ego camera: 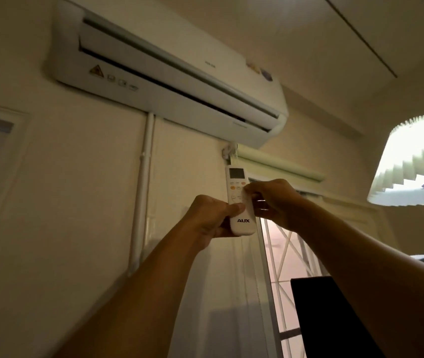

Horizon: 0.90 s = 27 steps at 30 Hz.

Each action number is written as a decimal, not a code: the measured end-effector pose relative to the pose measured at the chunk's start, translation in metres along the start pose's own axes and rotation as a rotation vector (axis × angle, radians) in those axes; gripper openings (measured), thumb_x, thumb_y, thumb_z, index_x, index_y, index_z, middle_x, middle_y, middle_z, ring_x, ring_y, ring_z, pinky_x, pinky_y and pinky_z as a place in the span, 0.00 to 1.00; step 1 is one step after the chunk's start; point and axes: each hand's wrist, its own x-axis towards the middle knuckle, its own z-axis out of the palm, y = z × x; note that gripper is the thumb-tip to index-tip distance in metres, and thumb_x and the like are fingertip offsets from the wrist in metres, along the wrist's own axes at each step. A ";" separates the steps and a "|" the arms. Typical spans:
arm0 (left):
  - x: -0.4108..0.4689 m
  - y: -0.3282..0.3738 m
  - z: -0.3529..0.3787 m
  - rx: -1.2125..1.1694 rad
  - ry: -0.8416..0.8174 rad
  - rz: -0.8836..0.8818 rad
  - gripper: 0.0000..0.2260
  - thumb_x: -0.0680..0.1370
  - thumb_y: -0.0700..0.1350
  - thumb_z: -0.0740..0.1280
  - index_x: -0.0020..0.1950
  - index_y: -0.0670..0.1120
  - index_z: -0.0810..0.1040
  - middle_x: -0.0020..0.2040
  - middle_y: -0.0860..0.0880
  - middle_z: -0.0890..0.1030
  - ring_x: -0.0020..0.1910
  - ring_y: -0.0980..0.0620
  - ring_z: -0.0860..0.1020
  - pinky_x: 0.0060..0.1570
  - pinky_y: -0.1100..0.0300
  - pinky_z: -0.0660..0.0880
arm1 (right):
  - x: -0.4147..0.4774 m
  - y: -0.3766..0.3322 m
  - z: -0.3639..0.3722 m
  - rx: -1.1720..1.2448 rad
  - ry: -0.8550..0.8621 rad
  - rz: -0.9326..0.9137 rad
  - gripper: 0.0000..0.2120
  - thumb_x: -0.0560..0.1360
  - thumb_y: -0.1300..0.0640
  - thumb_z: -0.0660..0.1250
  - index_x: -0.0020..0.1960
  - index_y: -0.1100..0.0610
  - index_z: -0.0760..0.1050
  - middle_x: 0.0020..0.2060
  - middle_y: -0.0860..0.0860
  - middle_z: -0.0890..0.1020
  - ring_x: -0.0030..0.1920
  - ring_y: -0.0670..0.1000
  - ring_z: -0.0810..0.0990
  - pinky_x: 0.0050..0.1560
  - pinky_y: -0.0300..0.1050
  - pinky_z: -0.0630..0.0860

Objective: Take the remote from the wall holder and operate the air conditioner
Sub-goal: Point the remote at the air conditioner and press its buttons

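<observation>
There was one air conditioner (169,71) on the wall, and one remote (239,200) was held up below it. Two hands were in view, the left hand (212,219) and the right hand (274,200), with two bare forearms. One white pipe (142,192) ran down the wall. There was one rolled blind (278,165) above one window (283,257). One lit pleated lampshade (412,161) was at the right, and one dark panel (332,316) was below it.
</observation>
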 end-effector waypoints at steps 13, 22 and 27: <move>0.012 0.006 0.008 -0.006 -0.049 0.014 0.11 0.74 0.39 0.70 0.55 0.41 0.73 0.43 0.43 0.82 0.41 0.46 0.82 0.40 0.50 0.81 | 0.003 -0.007 -0.007 0.057 0.016 -0.003 0.07 0.76 0.62 0.66 0.51 0.66 0.73 0.46 0.60 0.82 0.47 0.59 0.84 0.50 0.52 0.82; 0.011 0.006 0.009 -0.005 -0.045 0.018 0.12 0.74 0.39 0.70 0.56 0.40 0.74 0.45 0.41 0.82 0.47 0.41 0.82 0.46 0.46 0.81 | 0.002 -0.006 -0.008 0.057 0.008 -0.017 0.10 0.76 0.61 0.66 0.54 0.66 0.73 0.47 0.59 0.82 0.48 0.59 0.83 0.51 0.52 0.81; 0.010 0.006 0.010 -0.009 -0.052 0.021 0.12 0.74 0.39 0.70 0.56 0.40 0.73 0.44 0.42 0.82 0.43 0.44 0.82 0.42 0.48 0.81 | 0.001 -0.007 -0.009 0.057 0.012 -0.015 0.06 0.76 0.61 0.66 0.49 0.63 0.73 0.44 0.58 0.81 0.45 0.57 0.83 0.48 0.51 0.82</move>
